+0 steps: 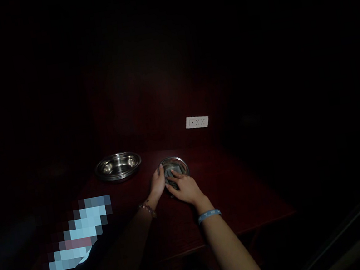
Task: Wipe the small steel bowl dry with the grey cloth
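My left hand [158,184] holds a small shiny metal bowl [185,164] by its left rim, thumb on the edge and fingers around the outside. The bowl is tilted a little, with its opening toward me. Inside it lies a grey-blue cloth [177,168], bunched against the inner surface. My right hand [185,189] presses the cloth into the bowl, its fingers bent over it. The fingertips are partly hidden by the hand and the folds. Left of my hands, a wider metal bowl [120,178] stands upright, apart from both hands.
A dark red wooden table [238,194] carries both bowls, and its front edge runs below my arms. On the wall behind is a white socket plate [197,122]. A pixelated bright patch [87,229] covers the left side. The surroundings are very dark.
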A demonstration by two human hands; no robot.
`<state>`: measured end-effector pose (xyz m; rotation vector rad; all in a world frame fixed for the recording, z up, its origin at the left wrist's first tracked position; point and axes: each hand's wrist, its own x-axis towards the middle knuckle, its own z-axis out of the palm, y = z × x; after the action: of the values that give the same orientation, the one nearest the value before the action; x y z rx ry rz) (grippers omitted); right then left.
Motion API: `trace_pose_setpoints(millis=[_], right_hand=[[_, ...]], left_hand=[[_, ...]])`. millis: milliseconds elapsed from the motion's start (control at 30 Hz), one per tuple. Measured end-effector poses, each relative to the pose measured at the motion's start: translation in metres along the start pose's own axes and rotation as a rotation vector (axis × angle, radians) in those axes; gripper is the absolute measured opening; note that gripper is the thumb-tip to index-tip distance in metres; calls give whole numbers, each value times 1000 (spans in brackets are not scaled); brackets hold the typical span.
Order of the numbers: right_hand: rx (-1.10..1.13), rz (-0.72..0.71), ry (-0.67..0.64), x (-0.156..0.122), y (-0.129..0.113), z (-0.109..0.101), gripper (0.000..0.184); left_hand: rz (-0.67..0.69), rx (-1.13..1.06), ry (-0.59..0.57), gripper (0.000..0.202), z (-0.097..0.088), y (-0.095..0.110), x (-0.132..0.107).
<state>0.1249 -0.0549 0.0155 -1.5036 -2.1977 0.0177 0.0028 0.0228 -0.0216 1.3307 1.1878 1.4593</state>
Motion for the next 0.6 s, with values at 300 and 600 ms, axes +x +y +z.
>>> trace_pose_setpoints(millis=[300,600], right_hand=[[59,-24,-59,-2,-6,-8,45],[324,6,-36,0,3,-4,46]], left_hand=[[-13,-2,6,55,-1,-5,2],[-24,-102,-6,49,-2,-7,5]])
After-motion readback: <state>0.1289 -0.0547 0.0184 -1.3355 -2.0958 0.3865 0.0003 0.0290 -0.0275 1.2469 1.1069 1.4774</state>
